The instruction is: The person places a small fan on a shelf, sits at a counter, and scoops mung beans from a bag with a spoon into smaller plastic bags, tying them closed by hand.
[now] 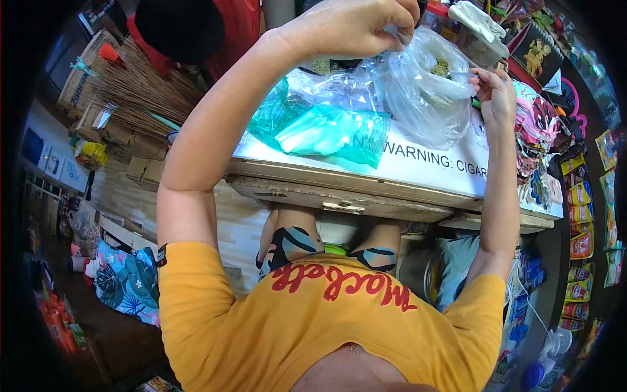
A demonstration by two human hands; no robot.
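Observation:
A clear plastic bag with small greenish beans in it rests on the white-topped table. My right hand pinches the bag's edge at its right side. Raised over the bag's upper left is my left hand, fingers curled together with clear plastic showing at the fingertips. A dark thing beside those fingertips is cut off by the frame's top. Green-tinted plastic bags lie crumpled to the left of the clear bag, with more clear plastic behind them.
The white table top bears printed warning words, above a wooden drawer. A person in red is at the upper left by a stick broom. Hanging packets line the right; patterned fabric sits near my right forearm.

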